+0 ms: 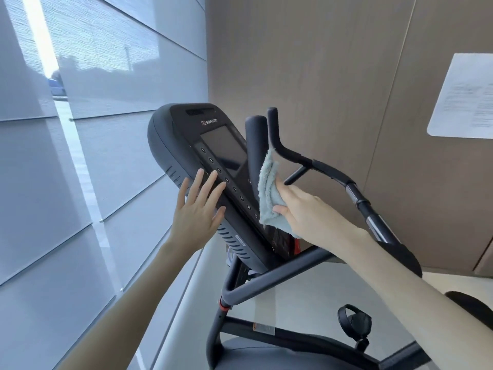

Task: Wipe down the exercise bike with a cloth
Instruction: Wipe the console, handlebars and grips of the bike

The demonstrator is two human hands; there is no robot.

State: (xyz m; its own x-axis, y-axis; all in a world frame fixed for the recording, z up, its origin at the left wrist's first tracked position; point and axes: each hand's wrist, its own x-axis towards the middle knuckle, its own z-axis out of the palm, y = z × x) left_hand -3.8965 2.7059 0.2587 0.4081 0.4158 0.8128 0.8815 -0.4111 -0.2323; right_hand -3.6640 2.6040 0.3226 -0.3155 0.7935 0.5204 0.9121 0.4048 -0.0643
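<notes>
The exercise bike's dark console point(186, 129) fills the middle of the view, its blank screen point(225, 146) facing me. My left hand point(198, 209) lies flat and open against the console's left edge, fingertips on the button column. My right hand point(301, 206) grips a folded light blue cloth point(268, 190) and presses it on the console's right side, beside the upright black handlebar ends point(272, 121). The curved handlebar point(333, 174) runs off to the right behind my right wrist.
The bike's frame tube point(266, 279) and a strapped pedal point(353, 323) show below. Window blinds point(80, 129) cover the left wall. A brown panelled wall point(333, 76) stands behind, with a white paper sheet point(464, 97) on it.
</notes>
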